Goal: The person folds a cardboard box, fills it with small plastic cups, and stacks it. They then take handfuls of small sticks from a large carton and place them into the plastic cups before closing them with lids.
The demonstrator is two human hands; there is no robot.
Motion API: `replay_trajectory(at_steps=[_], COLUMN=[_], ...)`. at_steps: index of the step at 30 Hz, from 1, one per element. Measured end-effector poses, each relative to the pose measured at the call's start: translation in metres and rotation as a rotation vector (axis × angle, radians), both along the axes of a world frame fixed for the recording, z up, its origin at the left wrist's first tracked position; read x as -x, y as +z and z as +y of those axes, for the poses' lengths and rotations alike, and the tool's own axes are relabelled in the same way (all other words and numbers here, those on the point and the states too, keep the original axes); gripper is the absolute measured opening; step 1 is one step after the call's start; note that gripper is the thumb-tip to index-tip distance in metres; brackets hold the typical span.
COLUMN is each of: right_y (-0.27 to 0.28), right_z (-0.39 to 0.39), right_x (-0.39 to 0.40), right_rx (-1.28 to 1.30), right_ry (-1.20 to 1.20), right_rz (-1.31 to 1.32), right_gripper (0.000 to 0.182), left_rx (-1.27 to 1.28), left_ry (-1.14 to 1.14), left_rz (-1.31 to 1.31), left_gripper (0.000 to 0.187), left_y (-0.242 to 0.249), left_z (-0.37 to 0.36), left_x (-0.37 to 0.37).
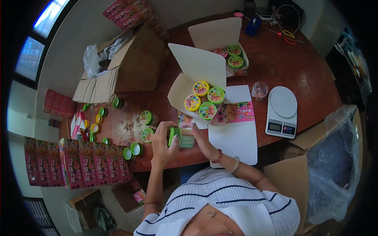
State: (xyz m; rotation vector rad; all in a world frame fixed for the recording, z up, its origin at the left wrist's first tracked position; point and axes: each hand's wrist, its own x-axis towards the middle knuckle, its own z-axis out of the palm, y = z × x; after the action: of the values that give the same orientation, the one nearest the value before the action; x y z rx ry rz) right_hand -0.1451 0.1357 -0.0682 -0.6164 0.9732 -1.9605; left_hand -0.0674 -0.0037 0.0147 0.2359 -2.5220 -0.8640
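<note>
Left hand (pixel 160 142): curled closed around the green lid end of the small tub (pixel 181 137), fingers wrapped over its rim.
Right hand (pixel 200 137): closed on the other end of the same tub, gripping its ribbed side; a red bead bracelet (pixel 217 157) and a pale bangle (pixel 235 164) sit on that wrist.
Small tub: held sideways between both hands, just above the near edge of the worktop (pixel 283 67).
Left of the hands: loose green lids (pixel 136 148) lie on the worktop close by, with more green and yellow lids scattered further left; a row of pink cartons (pixel 92 162) stands beyond the left hand at the worktop's edge.
Just beyond the hands: two more tubs (pixel 147 117) with printed lids stand near the left hand.
Beyond the right hand: an open white box (pixel 197 74) holds four tubs with yellow and green lids; a white sheet (pixel 236 139) lies beside it.
Right of the hands: a white kitchen scale (pixel 281 112) rests on the worktop, a little clear plastic bag (pixel 259 90) just behind it.
Farther off: a second open box (pixel 220 33) with tubs, well apart from the hands.
Far left: a large brown cardboard carton (pixel 138 63) with a plastic bag at its mouth.
</note>
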Motion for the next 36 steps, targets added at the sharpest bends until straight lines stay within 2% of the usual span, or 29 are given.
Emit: replay_trajectory(at_steps=[1, 2, 4, 5, 7, 8, 10, 11, 13, 15, 17, 18, 19, 20, 21, 23, 25, 28, 30, 32, 33, 35, 36], right_y=[-0.002, 0.024, -0.06, -0.056, -0.018, 0.002, 0.012, 0.015, -0.023, -0.013, 0.003, 0.012, 0.004, 0.0, -0.01, -0.018, -0.009, -0.023, -0.011, 0.008, -0.007, -0.032, -0.033], right_z=[-0.005, 0.003, -0.015, -0.012, -0.009, -0.011, -0.004, -0.002, 0.002, 0.0, -0.002, -0.003, -0.007, -0.009, -0.005, -0.002, 0.002, -0.01, -0.026, -0.016, -0.016, -0.021, -0.025], right_x=[-0.004, -0.005, -0.01, -0.007, 0.004, -0.015, -0.025, -0.013, 0.02, -0.009, -0.028, -0.038, -0.036, -0.027, -0.014, -0.01, -0.002, 0.008, 0.02, 0.01, 0.018, 0.021, 0.013], right_rx=[0.051, -0.024, -0.172, -0.178, -0.041, -0.047, -0.072, -0.295, -0.311, -0.2, -0.175, -0.186, -0.209, -0.189, -0.238, -0.37, -0.481, -0.363, 0.167, -0.362, -0.168, -0.16, -0.25], right_ry=[-0.244, -0.363, -0.277, -0.252, -0.037, -0.492, -0.517, -0.279, 0.531, 0.029, -0.197, -0.331, -0.358, -0.081, 0.179, 0.472, 0.671, 0.774, 1.268, 0.479, 0.526, 0.36, 0.262], right_rz=[0.157, 0.514, 0.576, 0.573, -0.268, 0.16, 0.48, 0.315, -0.555, -0.117, 0.244, 0.413, 0.372, -0.105, -0.327, -0.568, -0.53, -0.483, -0.603, -0.09, 0.001, 0.493, 0.693], right_gripper=[0.053, 0.05, 0.054, 0.054, 0.041, 0.042, 0.046, 0.052, 0.057, 0.052, 0.047, 0.045, 0.039, 0.036, 0.034, 0.033, 0.036, 0.038, 0.042, 0.051, 0.063, 0.069, 0.076], left_rx=[-0.114, -0.2, -0.193, 0.007, -0.089, -0.179, -0.237, -0.105, 0.179, 0.154, -0.09, -0.101, -0.021, 0.06, 0.183, 0.237, 0.271, 0.254, 0.278, 0.336, 0.355, 0.364, 0.373], left_ry=[0.056, 0.08, 0.038, 0.043, 0.049, 0.075, 0.134, 0.12, 0.015, 0.06, 0.187, 0.214, 0.194, 0.17, 0.069, -0.106, -0.138, -0.186, -0.139, -0.025, 0.045, 0.148, 0.176], left_rz=[0.023, 0.061, 0.005, -0.051, -0.01, 0.011, 0.036, 0.021, -0.089, -0.074, 0.096, 0.118, 0.106, 0.093, 0.103, 0.034, 0.022, -0.031, -0.007, -0.005, -0.019, -0.079, -0.102], left_gripper=[0.033, 0.033, 0.031, 0.03, 0.029, 0.029, 0.031, 0.036, 0.039, 0.041, 0.041, 0.04, 0.04, 0.04, 0.043, 0.047, 0.048, 0.048, 0.046, 0.042, 0.041, 0.043, 0.043], left_y=[-0.002, -0.006, -0.004, -0.001, -0.005, -0.01, -0.011, -0.01, 0.002, -0.008, -0.026, -0.026, -0.024, -0.018, -0.012, -0.002, 0.008, 0.011, -0.001, -0.015, -0.025, -0.048, -0.056], left_z=[0.003, 0.0, -0.002, 0.002, 0.008, 0.007, 0.014, 0.017, 0.02, 0.014, 0.012, 0.015, 0.02, 0.024, 0.023, 0.025, 0.026, 0.01, 0.0, -0.006, -0.011, -0.021, -0.023], left_x=[0.001, 0.003, 0.0, -0.001, 0.002, 0.001, -0.003, -0.007, -0.019, -0.026, -0.029, -0.03, -0.035, -0.038, -0.042, -0.051, -0.055, -0.057, -0.059, -0.057, -0.054, -0.049, -0.045])
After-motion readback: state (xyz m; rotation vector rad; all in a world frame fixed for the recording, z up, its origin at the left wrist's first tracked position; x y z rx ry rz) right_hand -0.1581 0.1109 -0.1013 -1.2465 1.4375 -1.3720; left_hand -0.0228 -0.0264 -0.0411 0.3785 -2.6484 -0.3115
